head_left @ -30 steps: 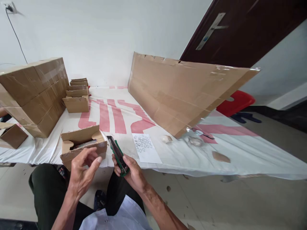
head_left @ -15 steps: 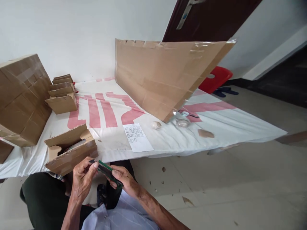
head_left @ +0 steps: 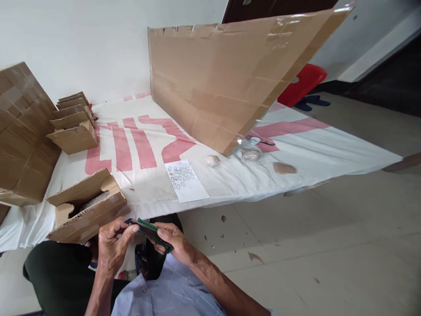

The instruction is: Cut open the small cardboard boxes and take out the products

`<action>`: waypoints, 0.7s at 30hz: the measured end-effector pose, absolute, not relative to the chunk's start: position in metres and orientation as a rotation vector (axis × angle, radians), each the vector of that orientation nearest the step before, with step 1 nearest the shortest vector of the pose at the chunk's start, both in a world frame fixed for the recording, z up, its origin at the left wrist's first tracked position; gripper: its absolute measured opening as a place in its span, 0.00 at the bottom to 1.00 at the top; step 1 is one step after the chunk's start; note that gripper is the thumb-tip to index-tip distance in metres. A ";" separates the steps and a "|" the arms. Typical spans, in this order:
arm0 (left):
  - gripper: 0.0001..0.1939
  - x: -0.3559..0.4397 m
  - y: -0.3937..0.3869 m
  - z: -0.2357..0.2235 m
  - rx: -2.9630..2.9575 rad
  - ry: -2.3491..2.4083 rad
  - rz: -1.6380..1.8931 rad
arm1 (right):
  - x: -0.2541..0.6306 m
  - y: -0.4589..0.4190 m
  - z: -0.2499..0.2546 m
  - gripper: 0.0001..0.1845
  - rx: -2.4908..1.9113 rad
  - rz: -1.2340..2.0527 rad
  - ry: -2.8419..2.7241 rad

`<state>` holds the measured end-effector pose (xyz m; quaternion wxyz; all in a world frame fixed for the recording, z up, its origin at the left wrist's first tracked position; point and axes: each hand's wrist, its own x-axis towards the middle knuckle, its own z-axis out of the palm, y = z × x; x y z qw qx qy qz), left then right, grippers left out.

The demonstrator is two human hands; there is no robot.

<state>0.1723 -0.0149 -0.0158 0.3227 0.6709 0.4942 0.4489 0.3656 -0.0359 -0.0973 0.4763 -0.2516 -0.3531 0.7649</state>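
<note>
Over my lap, just in front of the table's edge, a slim black piece with a green edge [head_left: 154, 234] is held between my two hands. Its kind cannot be made out. My right hand [head_left: 173, 240] is closed round its right end, thumb on top. The finger and thumb of my left hand [head_left: 114, 241] pinch the dark tip at its left end. Close behind my left hand stands an open cardboard box [head_left: 88, 221] with something flat and greyish inside. A white sheet with small drawn rectangles [head_left: 190, 191] lies on the cloth beyond my hands.
A large cardboard panel [head_left: 210, 83] stands on the cloth-covered table [head_left: 144, 188]. Several small open boxes [head_left: 77, 138] line up beside a big carton [head_left: 23, 136] at left. Two wrapped lumps [head_left: 213, 160] and a brown scrap [head_left: 284, 168] lie towards the right.
My view has shifted, so the table and boxes sit higher in the picture. The black and green piece has tilted slightly; both hands keep hold of it.
</note>
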 end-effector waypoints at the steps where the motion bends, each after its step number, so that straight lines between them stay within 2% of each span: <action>1: 0.27 0.172 -0.014 -0.015 1.759 1.281 1.183 | 0.366 -0.036 -0.097 0.32 -0.606 1.873 -0.862; 7: 0.26 0.169 -0.014 -0.008 1.803 1.261 1.191 | 0.367 -0.033 -0.092 0.33 -0.589 1.864 -0.889; 12: 0.26 0.168 -0.016 -0.005 1.771 1.280 1.163 | 0.371 -0.029 -0.090 0.31 -0.622 1.778 -0.993; 17: 0.20 0.154 -0.018 -0.003 1.709 1.108 1.156 | 0.386 -0.018 -0.094 0.29 -0.543 1.858 -0.805; 21: 0.17 0.141 -0.021 -0.008 1.603 1.136 1.216 | 0.399 -0.006 -0.098 0.27 -0.750 1.606 -0.910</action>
